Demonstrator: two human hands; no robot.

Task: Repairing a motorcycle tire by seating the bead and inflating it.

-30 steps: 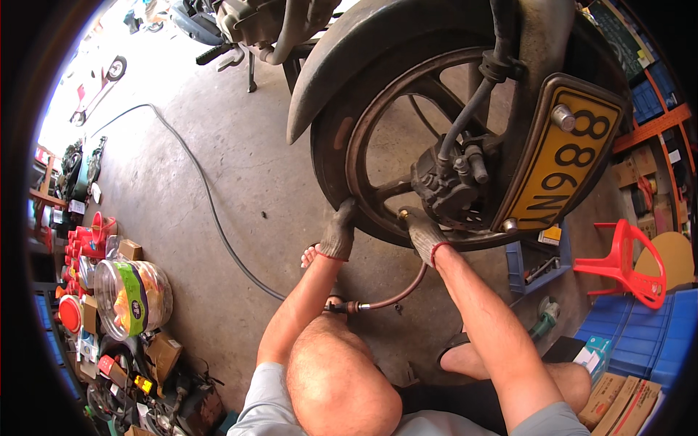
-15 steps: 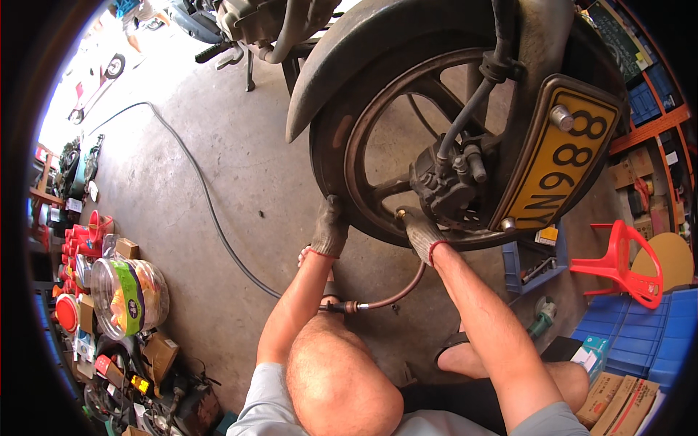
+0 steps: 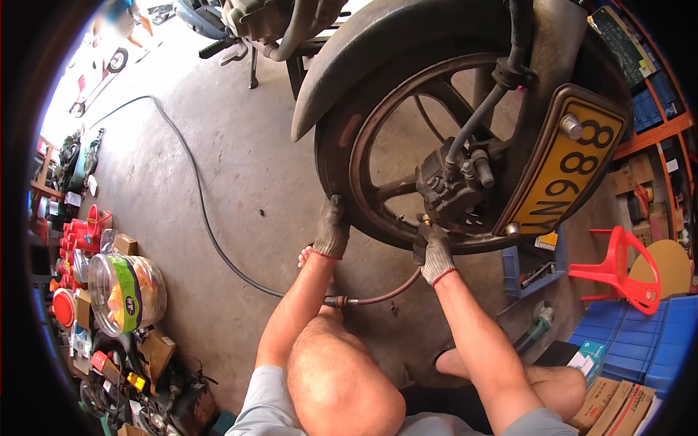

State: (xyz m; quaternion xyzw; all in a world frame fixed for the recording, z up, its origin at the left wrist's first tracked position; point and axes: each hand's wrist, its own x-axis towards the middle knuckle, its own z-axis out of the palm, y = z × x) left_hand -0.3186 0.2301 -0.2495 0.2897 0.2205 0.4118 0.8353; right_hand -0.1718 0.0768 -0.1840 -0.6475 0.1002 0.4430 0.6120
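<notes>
My left hand (image 3: 331, 231), in a grey work glove with a red cuff, grips the left side of the black tyre (image 3: 332, 160); some of its fingers are hidden. The spoked wheel (image 3: 363, 149) belongs to a motorcycle standing over the floor. My right hand (image 3: 436, 251), gloved alike, is closed around the end of a reddish-brown air hose (image 3: 389, 295). A small brass tip (image 3: 427, 219) pokes out above its fingers, close beside the lower rim. Left of it, a short valve stem (image 3: 407, 220) shows at the rim.
A dark hose (image 3: 195, 167) curves across the concrete floor to a coupling (image 3: 336, 301) by my knee. At left stand a clear plastic tub (image 3: 104, 291) and red containers. A red chair (image 3: 618, 265), blue crates (image 3: 625, 341) and cardboard boxes (image 3: 618, 403) line the right.
My right hand has drawn back to the right and down, bringing the brass tip away from the valve stem. The left hand stays on the tyre. The whole view has shifted slightly.
</notes>
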